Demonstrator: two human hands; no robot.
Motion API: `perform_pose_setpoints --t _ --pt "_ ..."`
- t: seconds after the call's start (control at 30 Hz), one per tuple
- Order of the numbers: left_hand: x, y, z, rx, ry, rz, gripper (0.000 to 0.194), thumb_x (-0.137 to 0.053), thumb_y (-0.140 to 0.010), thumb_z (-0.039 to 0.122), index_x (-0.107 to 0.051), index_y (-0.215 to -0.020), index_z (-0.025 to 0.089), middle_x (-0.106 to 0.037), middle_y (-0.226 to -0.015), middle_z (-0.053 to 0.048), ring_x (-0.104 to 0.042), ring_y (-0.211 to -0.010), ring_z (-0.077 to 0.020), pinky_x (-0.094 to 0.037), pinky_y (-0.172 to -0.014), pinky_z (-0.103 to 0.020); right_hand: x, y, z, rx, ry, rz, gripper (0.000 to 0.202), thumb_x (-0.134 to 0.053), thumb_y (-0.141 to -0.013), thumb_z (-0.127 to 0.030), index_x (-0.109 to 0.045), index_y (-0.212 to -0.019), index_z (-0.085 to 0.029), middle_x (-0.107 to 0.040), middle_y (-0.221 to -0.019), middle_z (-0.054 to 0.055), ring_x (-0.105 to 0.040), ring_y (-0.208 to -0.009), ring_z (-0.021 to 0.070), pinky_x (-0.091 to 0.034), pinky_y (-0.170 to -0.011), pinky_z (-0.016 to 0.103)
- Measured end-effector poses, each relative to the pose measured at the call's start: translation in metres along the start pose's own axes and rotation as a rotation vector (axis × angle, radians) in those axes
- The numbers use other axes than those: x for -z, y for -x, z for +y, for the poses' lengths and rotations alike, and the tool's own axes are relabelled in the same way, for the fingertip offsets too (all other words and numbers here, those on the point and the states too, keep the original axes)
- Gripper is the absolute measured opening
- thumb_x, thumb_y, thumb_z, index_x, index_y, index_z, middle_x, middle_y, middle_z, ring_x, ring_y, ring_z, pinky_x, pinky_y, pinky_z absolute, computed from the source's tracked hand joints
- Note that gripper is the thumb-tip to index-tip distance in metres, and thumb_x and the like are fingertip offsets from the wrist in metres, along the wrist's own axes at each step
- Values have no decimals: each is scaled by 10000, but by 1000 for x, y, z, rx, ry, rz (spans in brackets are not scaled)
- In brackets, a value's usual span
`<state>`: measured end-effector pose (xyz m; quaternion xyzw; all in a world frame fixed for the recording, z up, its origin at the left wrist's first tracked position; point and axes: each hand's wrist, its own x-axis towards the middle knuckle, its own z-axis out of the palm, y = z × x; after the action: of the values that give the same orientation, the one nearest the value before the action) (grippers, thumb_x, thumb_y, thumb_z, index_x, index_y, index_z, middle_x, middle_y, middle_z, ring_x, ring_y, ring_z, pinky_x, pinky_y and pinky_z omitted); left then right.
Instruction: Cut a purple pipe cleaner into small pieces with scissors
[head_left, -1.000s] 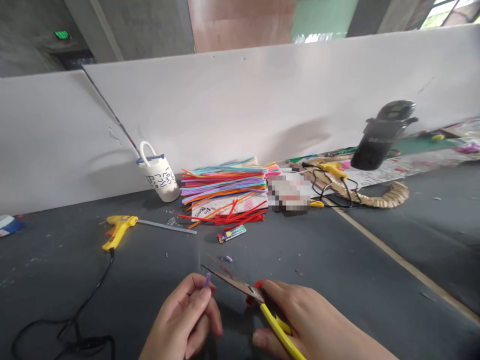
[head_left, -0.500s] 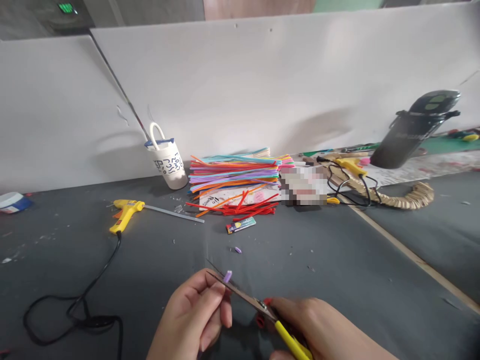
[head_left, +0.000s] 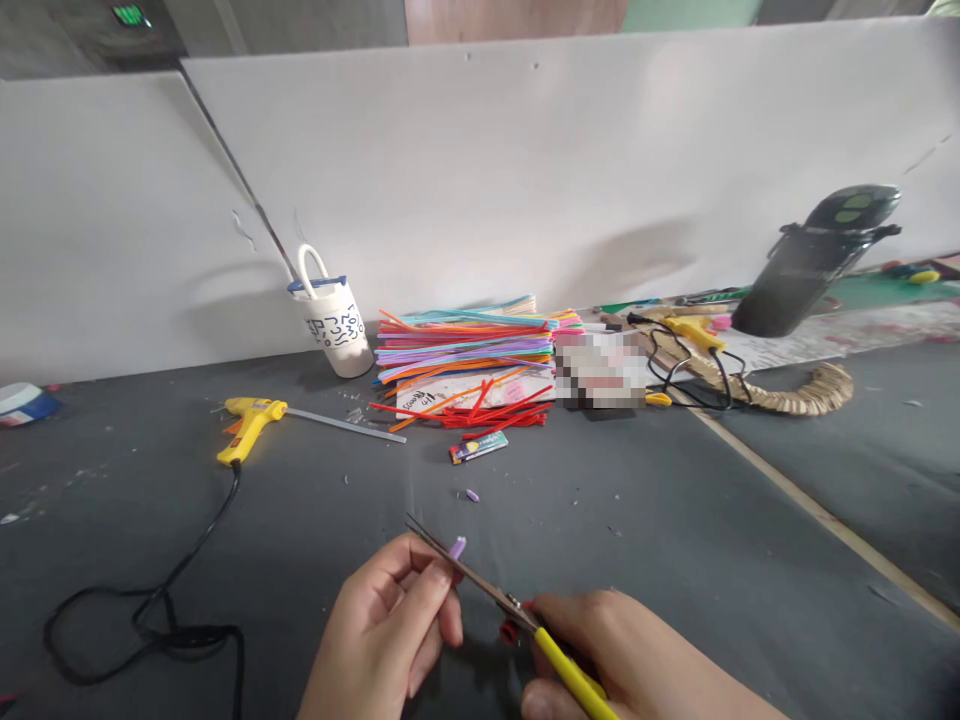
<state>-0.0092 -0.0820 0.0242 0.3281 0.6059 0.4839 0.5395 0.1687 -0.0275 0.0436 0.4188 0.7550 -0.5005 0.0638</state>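
Between the thumb and fingers of my left hand (head_left: 401, 615) is a short purple piece (head_left: 457, 547), its tip sticking up. My right hand (head_left: 607, 640) grips scissors (head_left: 487, 585) with yellow on the handle. Their blades cross the purple piece just above my left thumb and point up and left, nearly closed. A smaller purple bit (head_left: 472, 495) lies on the dark table beyond my hands. Part of my right fingers is hidden behind the handle.
Behind are colourful pipe cleaners (head_left: 465, 350), red ones (head_left: 495, 415) and a small box (head_left: 478, 447). A yellow glue gun (head_left: 251, 425) with its cord and a white cup (head_left: 341, 330) are left. A dark bottle (head_left: 799, 270) and second glue gun (head_left: 694, 332) are right.
The scissor blades have come closer together across the purple piece. My right hand has shifted slightly left, and the view has moved a little.
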Motion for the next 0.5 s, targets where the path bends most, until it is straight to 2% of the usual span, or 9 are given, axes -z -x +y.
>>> perform_pose_setpoints --t 0.2,0.33,0.5 --pt "1 1 1 22 -54 4 313 -592 -721 466 -571 -631 167 -507 -474 43 -284 -330 -28 -171 -341 -172 -5 0 3 20 6 38 230 -482 -773 -391 -557 -736 -177 -501 -639 -18 -358 -542 105 -261 -465 205" --pt "0 0 3 8 -21 -11 272 -605 -714 410 -588 -624 153 -568 -492 17 -283 -318 -12 -167 -350 -168 -7 0 6 12 -35 14 215 -484 -771 -379 -533 -717 -177 -464 -633 -25 -342 -560 105 -264 -477 202" --pt "-2 -1 5 40 62 26 198 -606 -684 322 -604 -615 136 -566 -465 7 -248 -321 4 -120 -366 -165 -10 4 4 32 -62 -13 232 -464 -797 -392 -517 -734 -174 -424 -640 -30 -318 -558 98 -263 -472 192"
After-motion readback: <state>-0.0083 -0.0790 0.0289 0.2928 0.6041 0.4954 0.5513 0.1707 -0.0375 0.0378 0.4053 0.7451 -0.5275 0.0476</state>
